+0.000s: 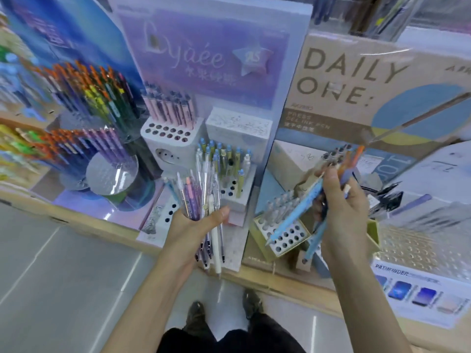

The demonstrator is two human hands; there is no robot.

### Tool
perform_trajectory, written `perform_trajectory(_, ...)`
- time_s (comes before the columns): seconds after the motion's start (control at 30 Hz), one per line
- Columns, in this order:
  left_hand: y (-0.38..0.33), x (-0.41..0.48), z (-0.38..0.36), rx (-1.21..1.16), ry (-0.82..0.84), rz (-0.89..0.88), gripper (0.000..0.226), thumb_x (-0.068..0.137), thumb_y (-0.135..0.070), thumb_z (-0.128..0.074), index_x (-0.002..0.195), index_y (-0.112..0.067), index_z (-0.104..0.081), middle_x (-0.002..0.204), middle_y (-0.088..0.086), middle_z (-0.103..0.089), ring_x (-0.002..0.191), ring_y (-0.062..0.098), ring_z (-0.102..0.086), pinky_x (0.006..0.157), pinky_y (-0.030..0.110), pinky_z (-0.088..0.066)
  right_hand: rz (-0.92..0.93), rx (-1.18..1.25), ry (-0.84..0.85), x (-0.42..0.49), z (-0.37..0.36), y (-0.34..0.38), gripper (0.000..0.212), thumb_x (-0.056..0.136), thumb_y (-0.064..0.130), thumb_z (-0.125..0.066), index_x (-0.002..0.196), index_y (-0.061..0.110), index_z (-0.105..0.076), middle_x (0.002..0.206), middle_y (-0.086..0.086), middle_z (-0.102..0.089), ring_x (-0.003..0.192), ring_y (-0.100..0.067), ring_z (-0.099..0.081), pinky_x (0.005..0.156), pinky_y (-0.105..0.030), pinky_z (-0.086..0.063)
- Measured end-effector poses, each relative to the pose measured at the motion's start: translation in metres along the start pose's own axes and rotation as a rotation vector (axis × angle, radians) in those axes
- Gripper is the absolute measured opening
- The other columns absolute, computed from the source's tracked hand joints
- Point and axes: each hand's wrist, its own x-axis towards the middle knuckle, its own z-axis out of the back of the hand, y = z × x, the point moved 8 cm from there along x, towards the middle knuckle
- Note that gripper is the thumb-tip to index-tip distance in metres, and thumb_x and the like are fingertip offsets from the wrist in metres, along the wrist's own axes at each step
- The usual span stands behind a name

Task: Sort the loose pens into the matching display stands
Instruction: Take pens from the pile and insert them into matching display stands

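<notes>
Motion blur smears the bundle in our right hand [341, 207], so its gripped pens [298, 208] seem blue, orange and grey. Our left hand [193, 230] clasps a sheaf [201, 192] of clear, pink and purple pens. Just beyond it stands a white holed stand [165, 149]; under the right, a yellow-rimmed stand [293, 238]. The wooden bench [300, 285] edges grey floor tiles [63, 276].

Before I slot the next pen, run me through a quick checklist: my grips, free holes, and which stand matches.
1. Left hand grips the clear and purple pens: ok.
2. Right hand grips the blue and orange pens: ok.
3. Free holes in the yellow stand: ok.
4. Free holes in the white stand holding pink pens: ok.
5. Matching stand for the right hand's bunch: cannot tell.
</notes>
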Motion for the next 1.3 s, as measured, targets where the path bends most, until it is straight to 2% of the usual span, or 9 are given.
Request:
perform_trajectory(0.1,0.0,0.004,0.026,0.029,0.011,0.015,0.033,0.055,-0.022,-0.076,0.085,-0.014,-0.066,0.067,-0.002,-0.071,0.066,0.012,-0.069,0.076,0.034,-0.05,0.022,-0.084,0.041,-0.017,-0.027,-0.012,0.026,0.095,0.026,-0.054,0.077,0.009,-0.061,0.054,0.007,-0.044,0.046,-0.008,-0.031,0.046,-0.023,-0.026)
perform_trajectory(0.23,0.005,0.012,0.065,0.096,0.01,0.052,0.044,0.053,-0.028,-0.078,0.093,-0.012,-0.067,0.074,0.002,-0.074,0.072,0.019,-0.07,0.082,0.039,-0.049,0.1,-0.272,0.048,-0.038,-0.063,-0.026,0.026,0.092,0.022,-0.061,0.066,0.022,-0.06,0.051,0.016,-0.054,0.051,-0.002,-0.047,0.055,-0.018,-0.036)
perform_trajectory(0.5,0.012,0.033,0.119,0.127,-0.011,0.09,0.016,0.076,-0.011,-0.075,0.086,-0.018,-0.064,0.068,-0.006,-0.073,0.071,0.008,-0.07,0.062,0.028,-0.053,-0.019,-0.438,0.07,-0.065,-0.114,-0.074,0.019,0.09,0.027,-0.064,0.082,0.012,-0.072,0.061,0.009,-0.062,0.05,0.001,-0.047,0.048,-0.012,-0.032)
perform_trajectory(0.67,0.015,0.042,0.131,0.124,-0.012,0.132,0.02,0.076,-0.013,-0.076,0.091,-0.016,-0.064,0.071,-0.006,-0.074,0.073,0.012,-0.07,0.072,0.035,-0.051,-0.034,-0.585,0.126,-0.065,-0.131,-0.092,0.022,0.091,0.03,-0.063,0.091,0.01,-0.071,0.055,-0.005,-0.049,0.042,-0.01,-0.033,0.043,-0.018,-0.023)
perform_trajectory(0.8,0.014,0.048,0.134,0.111,-0.03,0.146,0.016,0.076,-0.014,-0.076,0.088,-0.018,-0.066,0.07,-0.003,-0.073,0.074,0.022,-0.067,0.074,0.041,-0.049,0.002,-0.646,0.165,-0.062,-0.145,-0.094,0.022,0.092,0.026,-0.062,0.094,0.007,-0.072,0.041,0.008,-0.039,0.042,-0.009,-0.037,0.043,-0.016,-0.028)
perform_trajectory(1.0,0.008,0.06,0.138,0.099,0.002,0.132,0.02,0.075,-0.013,-0.078,0.09,-0.019,-0.066,0.071,-0.003,-0.073,0.082,0.023,-0.069,0.081,0.037,-0.051,0.126,-0.776,0.174,-0.06,-0.161,-0.092,0.016,0.091,0.02,-0.064,0.075,0.019,-0.068,0.039,0.014,-0.043,0.044,-0.004,-0.047,0.046,-0.014,-0.033)
perform_trajectory(1.1,0.005,0.068,0.14,0.103,0.046,0.141,0.021,0.075,-0.014,-0.077,0.091,-0.017,-0.065,0.07,-0.003,-0.073,0.079,0.019,-0.069,0.08,0.035,-0.052,0.153,-0.862,0.185,-0.063,-0.172,-0.097,0.015,0.09,0.022,-0.065,0.099,0.013,-0.073,0.059,-0.003,-0.063,0.053,-0.014,-0.052,0.051,-0.026,-0.034)
perform_trajectory(1.2,0.003,0.075,0.144,0.123,0.107,0.148,0.019,0.075,-0.012,-0.076,0.089,-0.016,-0.065,0.069,-0.003,-0.072,0.076,0.014,-0.07,0.079,0.029,-0.053,0.139,-0.816,0.091,-0.067,-0.181,-0.101,0.016,0.089,0.021,-0.067,0.076,0.012,-0.063,0.05,0.009,-0.042,0.046,-0.007,-0.037,0.046,-0.017,-0.027)
perform_trajectory(1.3,0.0,0.079,0.149,0.15,0.18,0.156,0.02,0.075,-0.013,-0.077,0.092,-0.011,-0.066,0.072,0.0,-0.072,0.078,0.014,-0.07,0.07,0.018,-0.052,0.003,-0.717,-0.034,-0.072,-0.185,-0.114,0.039,0.088,0.027,-0.067,0.063,0.027,-0.037,0.054,0.004,-0.042,0.05,-0.013,-0.036,0.048,-0.024,-0.028)
